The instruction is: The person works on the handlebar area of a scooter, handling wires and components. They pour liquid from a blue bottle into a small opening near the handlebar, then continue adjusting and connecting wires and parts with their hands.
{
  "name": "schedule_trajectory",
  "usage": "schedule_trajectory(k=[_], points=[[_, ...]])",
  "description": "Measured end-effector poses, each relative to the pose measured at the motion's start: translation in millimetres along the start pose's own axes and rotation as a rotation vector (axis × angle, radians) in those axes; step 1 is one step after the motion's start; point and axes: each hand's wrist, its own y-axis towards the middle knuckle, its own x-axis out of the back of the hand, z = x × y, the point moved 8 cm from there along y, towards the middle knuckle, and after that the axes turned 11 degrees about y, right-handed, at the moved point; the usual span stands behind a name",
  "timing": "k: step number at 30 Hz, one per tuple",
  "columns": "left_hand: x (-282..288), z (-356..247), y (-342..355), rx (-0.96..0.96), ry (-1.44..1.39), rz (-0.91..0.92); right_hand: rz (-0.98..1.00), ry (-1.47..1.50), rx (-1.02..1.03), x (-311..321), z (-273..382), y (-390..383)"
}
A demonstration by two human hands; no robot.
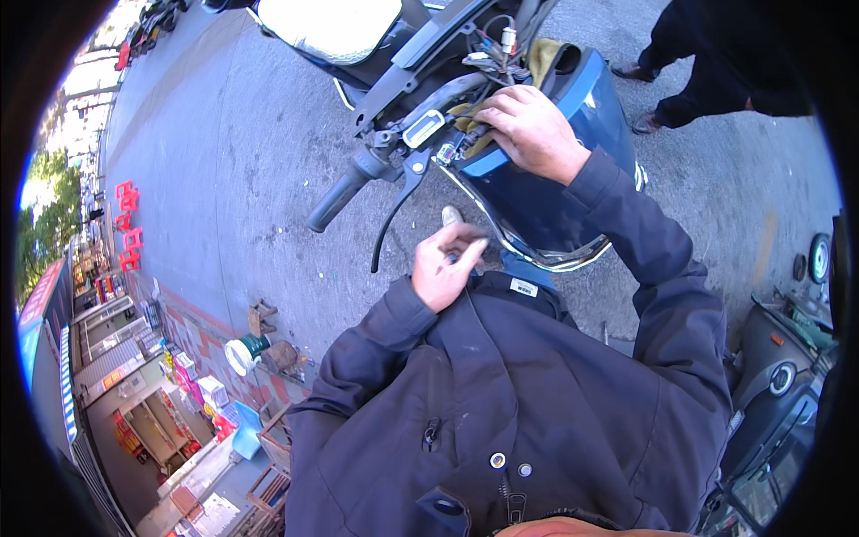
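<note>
In front of me stands a blue scooter, its front panel facing my right side and its handlebar opened up. My right hand reaches into the uncovered handlebar area, fingers bent down beside dark wiring and a yellowish cloth. What its fingertips grip is hidden under them. Near my jacket's hem, my left hand is closed, thumb against curled fingers; anything in it is too small to make out. Closest to it are the black brake lever and the grip. Loose wires with a white connector stick up beyond my right hand.
A person in dark trousers stands at the far right. Another vehicle is parked at my lower right, near a loose wheel. To the left are a green-and-white container, a blue chair and shop fronts. Grey pavement surrounds the scooter.
</note>
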Motion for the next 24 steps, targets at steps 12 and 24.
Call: schedule_trajectory(k=[12, 24], points=[[173.8, 299.6, -131.8, 0.492, 0.163, -0.419, -0.546, 0.032, -0.598, 29.7, 27.0, -94.7], [313.5, 587.9, -242.8, 0.908, 0.141, -0.122, 0.671, -0.04, -1.771, -278.0, 177.4, -431.5]])
